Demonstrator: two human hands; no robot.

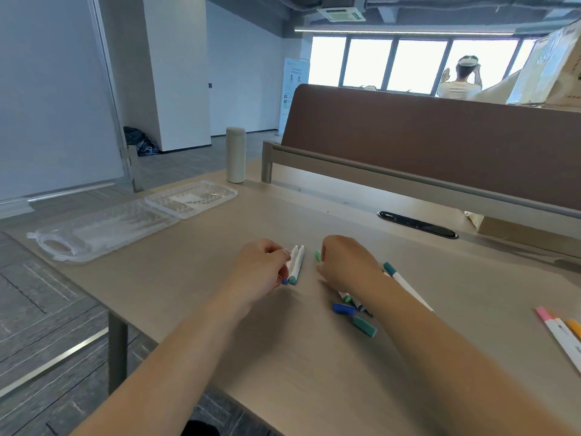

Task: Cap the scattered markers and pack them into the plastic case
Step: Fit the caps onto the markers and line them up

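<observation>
Forearms come in low over the desk [220,234]. Just beyond them lie a loose teal cap [364,326] and a blue cap [344,308], close together. Left hand [264,269] has its fingers curled, pinching two white markers [297,262] side by side. Right hand [342,262] is curled too, with a green cap [318,255] nipped at its fingertips. A teal-capped marker [404,283] lies beside that wrist. Pink and orange markers [556,332] sit far right. Plastic case [103,228] lies open at far left, well apart.
</observation>
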